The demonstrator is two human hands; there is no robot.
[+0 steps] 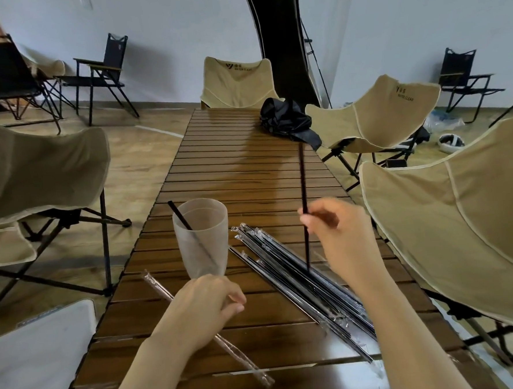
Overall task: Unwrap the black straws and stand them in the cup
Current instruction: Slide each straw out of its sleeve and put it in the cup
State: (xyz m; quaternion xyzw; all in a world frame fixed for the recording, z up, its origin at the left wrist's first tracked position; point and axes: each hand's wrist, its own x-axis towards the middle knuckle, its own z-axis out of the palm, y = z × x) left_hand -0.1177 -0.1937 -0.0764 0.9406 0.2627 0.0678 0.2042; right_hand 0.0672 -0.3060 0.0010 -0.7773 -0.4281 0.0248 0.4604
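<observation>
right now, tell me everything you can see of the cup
The cup is a tall, frosted translucent tumbler, plastic by its look, wider at the open rim than lower down. It stands upright on the slatted wooden table, left of the wrapped straws. One black straw leans inside it, its top sticking out over the left rim. The left hand hides the base; whether it touches the cup is unclear.

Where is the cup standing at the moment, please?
In the head view the cup stands left of centre on the table, just beyond the left hand, with the wrapped straws to its right.
</observation>
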